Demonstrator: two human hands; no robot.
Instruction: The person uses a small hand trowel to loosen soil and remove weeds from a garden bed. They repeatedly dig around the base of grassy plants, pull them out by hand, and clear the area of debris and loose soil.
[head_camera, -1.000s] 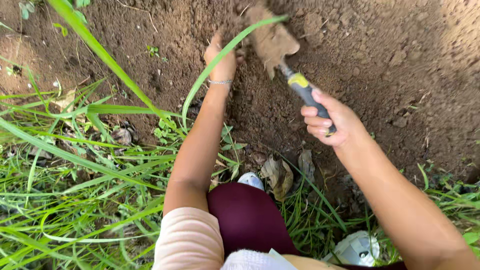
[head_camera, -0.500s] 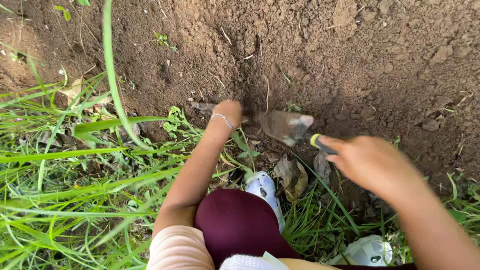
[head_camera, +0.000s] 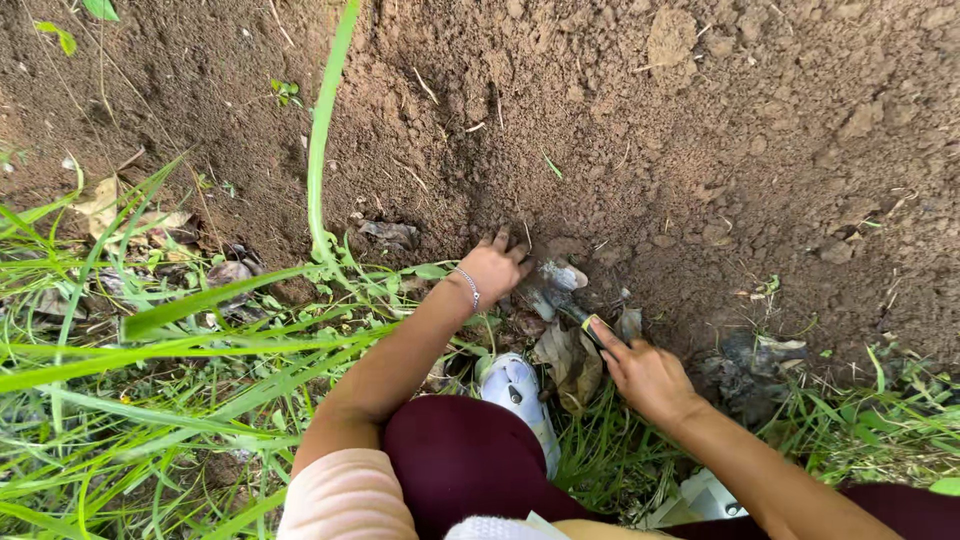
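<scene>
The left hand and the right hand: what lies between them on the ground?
In the head view, between the left hand and right hand lie the soil-caked metal trowel blade, its yellow-banded handle and dry brown leaves.

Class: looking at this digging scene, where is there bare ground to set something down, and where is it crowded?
Bare soil lies open above both hands. It is crowded around the left hand, right hand and trowel, and in the grass at left.
</scene>
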